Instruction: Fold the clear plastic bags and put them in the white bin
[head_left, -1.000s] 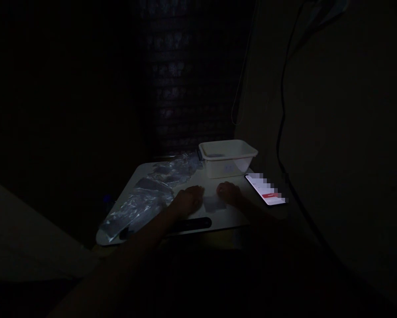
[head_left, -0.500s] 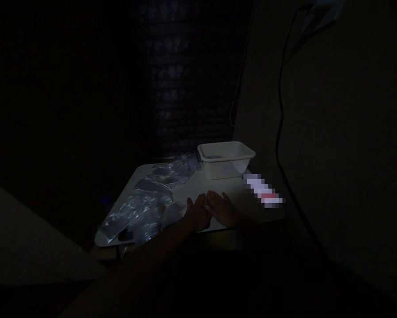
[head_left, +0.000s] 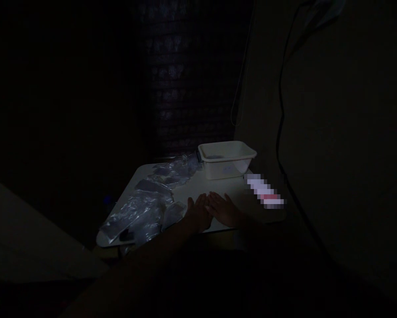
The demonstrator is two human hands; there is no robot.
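In dim light, my left hand (head_left: pixel 199 213) and my right hand (head_left: pixel 224 209) lie palm down at the near edge of a white table (head_left: pixel 193 187). Their fingers are stretched out and their fingertips meet or overlap slightly. Neither hand visibly holds anything. Just left of my left hand is a small clear plastic bag (head_left: pixel 174 213). More crumpled clear plastic bags (head_left: pixel 137 212) spread over the table's left side. Beyond my hands stands a white plastic tub (head_left: pixel 226 168), with something dim inside that I cannot make out.
A lit, pixelated oblong (head_left: pixel 264 192) lies on the table's right side. A small dark object (head_left: pixel 126 235) rests at the near left corner. Behind the table hangs a dark slatted blind (head_left: pixel 175 95). A black cable (head_left: pixel 280 119) runs down the right wall.
The whole view has shifted very slightly to the right. My hands keep the same pose on the table, and the bags and tub have stayed put.
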